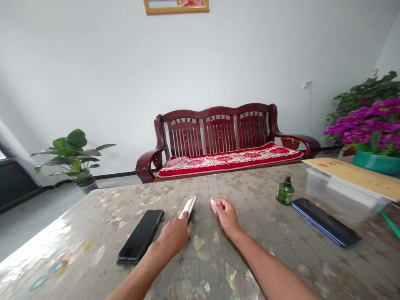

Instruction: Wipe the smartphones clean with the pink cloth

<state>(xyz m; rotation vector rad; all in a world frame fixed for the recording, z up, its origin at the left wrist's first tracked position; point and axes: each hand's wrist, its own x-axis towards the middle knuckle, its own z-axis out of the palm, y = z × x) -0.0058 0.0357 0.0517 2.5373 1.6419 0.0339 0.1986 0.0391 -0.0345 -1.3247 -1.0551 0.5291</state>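
Observation:
My left hand grips a slim white phone, tilted up on its edge above the table with its darker side turned right. Pinched in the fingers of my right hand is a crumpled pink-and-white tissue, mostly covered by the fingers. A gap separates the tissue from the white phone. Left of my left hand, a black phone lies face up on the patterned tabletop.
On the right stand a green bottle with a black cap, another dark phone and a clear plastic box under a tan board. Rubber bands lie at left. Beyond the table is a wooden bench.

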